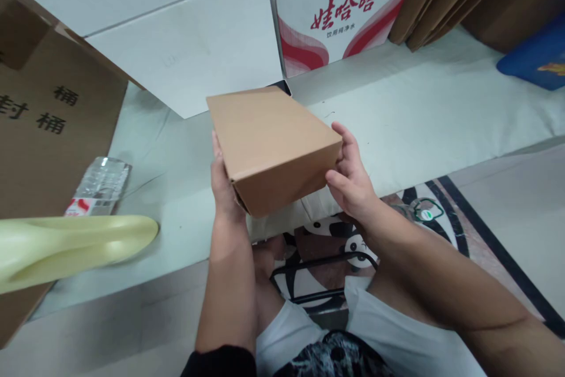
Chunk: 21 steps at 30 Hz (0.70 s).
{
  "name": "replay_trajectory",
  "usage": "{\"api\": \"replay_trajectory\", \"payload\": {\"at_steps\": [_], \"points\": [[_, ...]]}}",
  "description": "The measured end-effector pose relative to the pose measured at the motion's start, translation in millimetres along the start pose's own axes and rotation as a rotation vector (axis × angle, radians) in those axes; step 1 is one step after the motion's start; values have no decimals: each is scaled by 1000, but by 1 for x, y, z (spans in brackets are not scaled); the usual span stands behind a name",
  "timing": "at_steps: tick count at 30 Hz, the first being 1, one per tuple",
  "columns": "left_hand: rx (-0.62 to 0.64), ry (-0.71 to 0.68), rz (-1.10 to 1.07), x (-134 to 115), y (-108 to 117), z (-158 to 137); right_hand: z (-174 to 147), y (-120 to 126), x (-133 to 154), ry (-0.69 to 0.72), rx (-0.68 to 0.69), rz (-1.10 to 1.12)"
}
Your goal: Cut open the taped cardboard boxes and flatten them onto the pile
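A plain brown cardboard box (273,130) is lifted above the pale cloth, tilted, its broad face up. My left hand (223,183) grips its left side, with most of the fingers hidden behind and beneath it. At the right end, my right hand (351,177) closes on the box's corner with thumb and fingers. A small dark object (282,86) shows just behind the box's far edge; its kind cannot be made out.
White cartons (189,42) and a red-printed water carton (339,18) stand at the back. A clear plastic bottle (103,180) and a pale yellow curved object (79,244) are at left. A large brown carton (53,112), folded cardboard (435,0) and a blue object (536,56) flank the cloth-covered surface (441,112).
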State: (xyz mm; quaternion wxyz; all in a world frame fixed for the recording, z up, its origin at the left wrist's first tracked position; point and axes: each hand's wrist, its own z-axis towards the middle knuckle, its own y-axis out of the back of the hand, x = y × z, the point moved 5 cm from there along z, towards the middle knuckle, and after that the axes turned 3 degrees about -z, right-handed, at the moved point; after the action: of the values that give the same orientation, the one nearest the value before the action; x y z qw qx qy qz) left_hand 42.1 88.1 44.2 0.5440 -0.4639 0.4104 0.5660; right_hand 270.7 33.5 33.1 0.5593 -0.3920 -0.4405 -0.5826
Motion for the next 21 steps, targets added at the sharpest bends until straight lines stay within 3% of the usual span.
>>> {"api": "replay_trajectory", "payload": {"at_steps": [3,6,8,10,13,15,18,21], "points": [[-88,324,-322,0,-13,-9,-3,9,17,139,-8,-143],[-53,631,-386,6,-20,-18,-10,17,32,370,-41,-288],[-4,720,-375,12,-22,-21,-13,21,39,488,-66,-315],[30,716,-333,19,-23,-22,-14,25,40,529,-70,-284],[-60,664,-147,28,-16,-25,-10,27,38,535,-38,-256],[-152,530,-27,25,-7,-25,-8,25,36,543,4,-268],[-155,138,28,6,1,-20,-8,16,36,565,110,-253],[-32,-197,116,-14,0,-17,-12,5,41,575,213,-200]]}}
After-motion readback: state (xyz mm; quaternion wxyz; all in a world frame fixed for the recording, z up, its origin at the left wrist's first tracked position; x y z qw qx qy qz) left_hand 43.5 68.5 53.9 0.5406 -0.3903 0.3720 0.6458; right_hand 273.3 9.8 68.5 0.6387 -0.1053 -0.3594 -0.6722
